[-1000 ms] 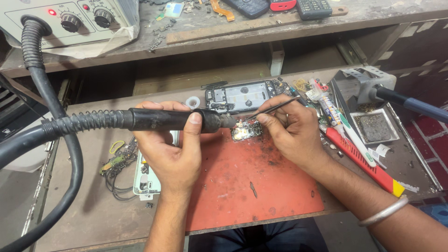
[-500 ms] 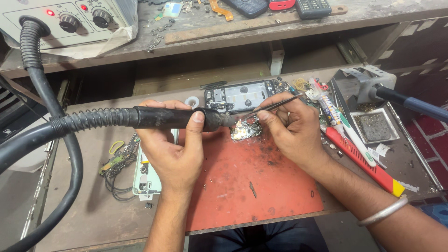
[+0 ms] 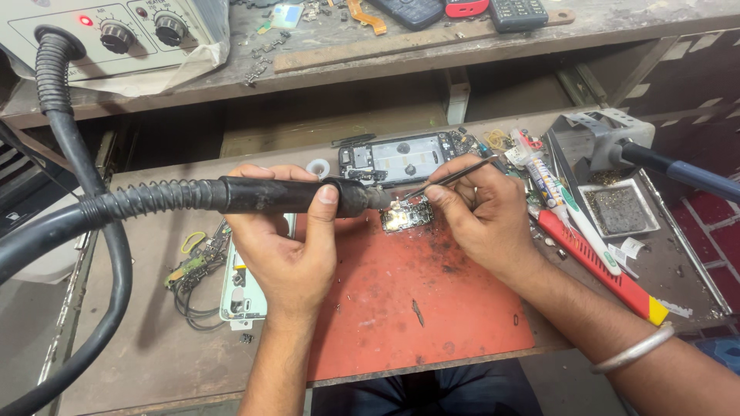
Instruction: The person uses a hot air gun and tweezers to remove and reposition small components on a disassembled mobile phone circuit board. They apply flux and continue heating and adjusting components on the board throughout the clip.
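Note:
My left hand (image 3: 281,239) grips a black hot-air wand (image 3: 262,195) whose thick ribbed hose (image 3: 92,212) runs off to the left; its nozzle points at a small circuit board (image 3: 406,217) lying on a red mat (image 3: 420,296). My right hand (image 3: 478,212) pinches thin metal tweezers (image 3: 451,179), their tips down at the same board. A silver bangle (image 3: 636,350) sits on my right wrist.
An opened phone frame (image 3: 401,158) lies behind the board. A rework station with knobs (image 3: 116,35) stands on the upper shelf, with phones (image 3: 462,11) further right. A soldering-iron stand (image 3: 605,139), sponge tray (image 3: 620,209), red-yellow cutter (image 3: 601,270), white phone cover (image 3: 243,289) and loose wires (image 3: 193,270) surround the mat.
Both hands stay at the board; the wand and tweezers shift only slightly.

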